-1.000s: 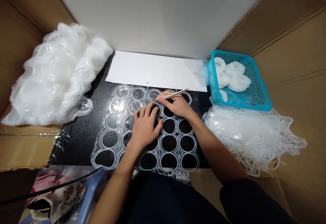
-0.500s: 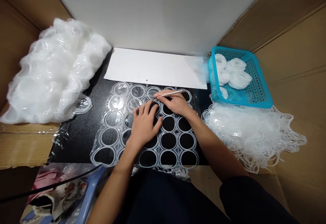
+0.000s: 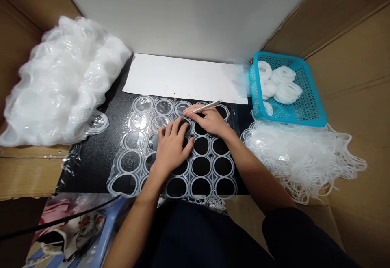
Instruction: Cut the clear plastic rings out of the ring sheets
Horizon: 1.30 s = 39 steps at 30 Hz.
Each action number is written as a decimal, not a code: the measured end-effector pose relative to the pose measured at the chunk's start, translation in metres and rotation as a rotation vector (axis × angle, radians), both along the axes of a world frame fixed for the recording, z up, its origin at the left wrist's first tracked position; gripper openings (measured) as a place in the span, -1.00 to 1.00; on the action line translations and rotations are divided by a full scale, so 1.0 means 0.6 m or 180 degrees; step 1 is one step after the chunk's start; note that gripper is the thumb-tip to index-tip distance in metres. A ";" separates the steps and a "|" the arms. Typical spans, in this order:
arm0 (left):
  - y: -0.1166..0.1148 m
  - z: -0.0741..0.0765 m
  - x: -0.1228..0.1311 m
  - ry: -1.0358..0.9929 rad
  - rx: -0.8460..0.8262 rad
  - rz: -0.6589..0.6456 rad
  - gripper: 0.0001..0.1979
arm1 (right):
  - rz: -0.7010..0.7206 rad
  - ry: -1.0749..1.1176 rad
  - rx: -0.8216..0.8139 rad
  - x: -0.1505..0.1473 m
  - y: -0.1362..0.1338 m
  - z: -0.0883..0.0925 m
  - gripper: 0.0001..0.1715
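Note:
A translucent sheet of joined plastic rings (image 3: 213,176) lies flat on the black work surface, with several rows of round openings. My left hand (image 3: 171,148) rests palm down on the middle of the sheet, fingers spread and holding nothing. Just beyond it, my right hand (image 3: 211,120) grips a thin white pen-like tool (image 3: 209,106). The tool's back end sticks out up and to the right. Its working tip is by a ring in the far row, near my right fingertips, and I cannot make it out clearly.
A large pile of translucent ring sheets (image 3: 63,85) stands on the left. White paper (image 3: 183,75) lies behind the work. On the right, a blue basket (image 3: 310,97) holds bundled white rings (image 3: 288,91). Loose plastic trimmings (image 3: 301,154) lie heaped in front of it.
The tool's back end has tipped up a little more as my right hand shifts slightly. My left hand stays in place on the sheet. The whole view has moved slightly.

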<state>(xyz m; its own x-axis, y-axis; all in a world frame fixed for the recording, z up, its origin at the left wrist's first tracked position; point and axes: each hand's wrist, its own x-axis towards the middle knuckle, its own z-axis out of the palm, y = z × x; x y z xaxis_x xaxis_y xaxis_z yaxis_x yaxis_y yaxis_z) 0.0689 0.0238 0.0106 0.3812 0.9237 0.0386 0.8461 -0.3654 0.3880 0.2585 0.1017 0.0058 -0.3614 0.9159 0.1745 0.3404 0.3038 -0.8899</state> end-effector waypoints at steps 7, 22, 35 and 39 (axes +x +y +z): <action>0.000 0.002 0.000 0.0022 -0.0004 -0.0004 -0.56 | -0.0028 -0.0004 -0.0061 0.000 0.000 -0.002 -0.80; 0.000 0.001 0.000 0.0023 0.0037 -0.0015 -0.56 | -0.0055 0.0055 -0.0107 0.002 0.001 -0.003 -0.79; 0.000 -0.003 0.003 0.0083 0.0085 -0.0029 -0.53 | 0.0287 -0.0478 0.0622 0.006 0.003 -0.015 -0.75; -0.001 -0.004 0.006 0.0100 0.0112 0.0004 -0.51 | 0.0547 -0.1300 0.1106 0.005 -0.004 -0.013 -0.67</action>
